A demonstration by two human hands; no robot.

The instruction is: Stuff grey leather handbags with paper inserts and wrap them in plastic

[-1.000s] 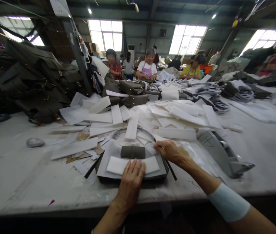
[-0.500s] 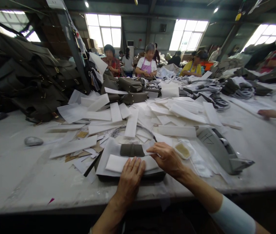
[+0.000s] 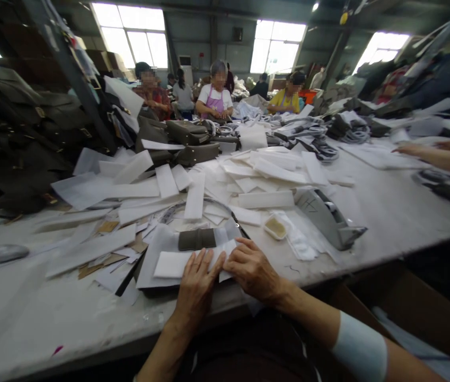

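Note:
A dark handbag [image 3: 157, 291] lies flat at the table's front edge, mostly covered by a thin white sheet [image 3: 151, 254]. Its wrapped handle [image 3: 217, 202] arches out behind it. On the sheet are a grey-brown folded piece [image 3: 197, 239] and, nearer me, a thick white foam strip [image 3: 169, 265]. My left hand [image 3: 196, 281] rests on the strip with fingers stretched out. Close beside it, my right hand [image 3: 253, 271] is closed, its bent fingers pinching the white sheet at the right end of the strip. Its fingertips are partly hidden.
Behind the bag spreads a heap of white foam strips [image 3: 272, 167]. A grey tape dispenser [image 3: 326, 217] and a small dish [image 3: 275, 227] stand to the right. A wrapped lump [image 3: 7, 253] lies at left. Dark bags [image 3: 18, 143] pile up far left. Co-workers sit across; another person's arms [image 3: 439, 154] reach in from the right.
My right hand has come down and nearer me, from the sheet's upper right to the strip's right end. My left hand stays on the strip. The view has turned right.

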